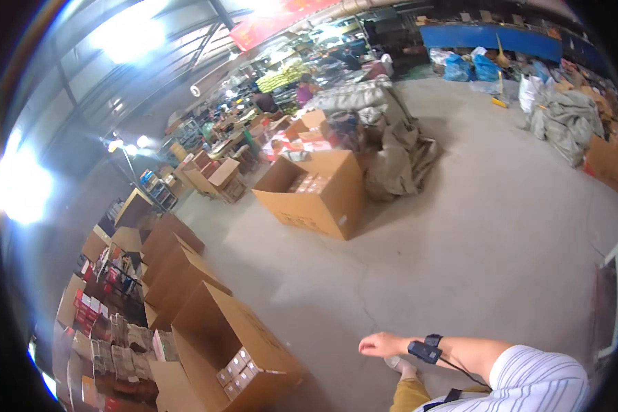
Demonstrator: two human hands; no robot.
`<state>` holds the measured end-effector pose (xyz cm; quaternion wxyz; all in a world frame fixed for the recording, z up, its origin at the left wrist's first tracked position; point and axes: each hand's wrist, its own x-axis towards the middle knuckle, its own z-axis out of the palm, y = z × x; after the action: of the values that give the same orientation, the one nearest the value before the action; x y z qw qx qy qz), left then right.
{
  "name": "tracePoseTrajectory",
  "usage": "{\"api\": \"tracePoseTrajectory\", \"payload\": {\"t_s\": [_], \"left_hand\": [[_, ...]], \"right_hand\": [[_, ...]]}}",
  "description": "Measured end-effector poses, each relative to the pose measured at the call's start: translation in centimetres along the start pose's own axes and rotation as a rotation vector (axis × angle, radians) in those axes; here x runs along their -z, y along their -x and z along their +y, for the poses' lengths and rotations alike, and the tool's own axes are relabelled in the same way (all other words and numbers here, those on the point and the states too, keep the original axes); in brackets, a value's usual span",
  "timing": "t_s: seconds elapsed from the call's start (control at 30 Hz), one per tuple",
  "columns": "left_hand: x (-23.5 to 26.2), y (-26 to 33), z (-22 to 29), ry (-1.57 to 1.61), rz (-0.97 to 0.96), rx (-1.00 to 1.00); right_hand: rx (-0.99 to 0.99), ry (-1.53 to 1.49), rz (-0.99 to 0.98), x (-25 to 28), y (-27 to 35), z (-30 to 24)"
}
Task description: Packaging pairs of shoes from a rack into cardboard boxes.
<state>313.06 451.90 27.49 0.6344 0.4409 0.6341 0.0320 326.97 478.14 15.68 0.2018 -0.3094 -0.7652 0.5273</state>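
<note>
My right hand (381, 343) hangs over the bare concrete floor (474, 233) at the lower middle of the view, fingers loosely extended and holding nothing. A black device (426, 351) is strapped to its wrist, and a striped sleeve (539, 384) covers the upper arm. My leg and foot (402, 371) show just below the hand. The nearest thing is an open cardboard box (254, 323) to the hand's left, with small packs (237, 371) stacked inside. My left hand is out of sight.
A row of open cardboard boxes (175, 268) runs along the left, beside racks of packaged goods (110, 336). A large open box (316, 196) stands mid-floor by a heap of grey sacks (398, 144). More sacks (566, 120) and boxes lie far right.
</note>
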Motion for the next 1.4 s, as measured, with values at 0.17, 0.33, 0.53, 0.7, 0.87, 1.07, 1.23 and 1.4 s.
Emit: {"api": "tracePoseTrajectory", "payload": {"t_s": [0.17, 0.33, 0.53, 0.7, 0.87, 1.07, 1.23, 1.4], "left_hand": [[14.7, -9.2, 9.6, 0.237, 0.071, -0.211], [27.4, -19.2, 10.1, 0.114, 0.005, -0.221], [45.7, -28.2, 19.4, 0.060, -0.060, -0.211], [58.2, -37.4, 26.4, 0.083, -0.026, -0.135], [71.2, -41.3, 31.5, 0.213, 0.044, -0.102], [88.1, -47.8, 34.4, 0.330, 0.089, -0.113], [104.9, -54.9, 34.1, 0.355, 0.060, -0.129], [123.8, -59.5, 37.6, 0.434, -0.053, -0.201]], "right_hand": [[-0.074, 0.436, -0.355, 5.0, -9.5, 14.1], [-0.744, 0.417, -0.098, 16.7, -0.1, 36.8], [-1.138, 0.757, 1.030, 26.4, 7.2, 44.8], [-1.391, 0.605, 0.755, 30.6, -8.9, 46.8], [-0.816, 0.390, 0.407, 36.6, -54.0, 46.1], [-0.255, 0.346, 0.030, 39.6, -102.1, 25.4], [0.042, 0.174, -0.106, 34.6, -120.6, 21.9], [-0.356, 0.238, -0.583, 35.6, -121.3, 33.1]]}}
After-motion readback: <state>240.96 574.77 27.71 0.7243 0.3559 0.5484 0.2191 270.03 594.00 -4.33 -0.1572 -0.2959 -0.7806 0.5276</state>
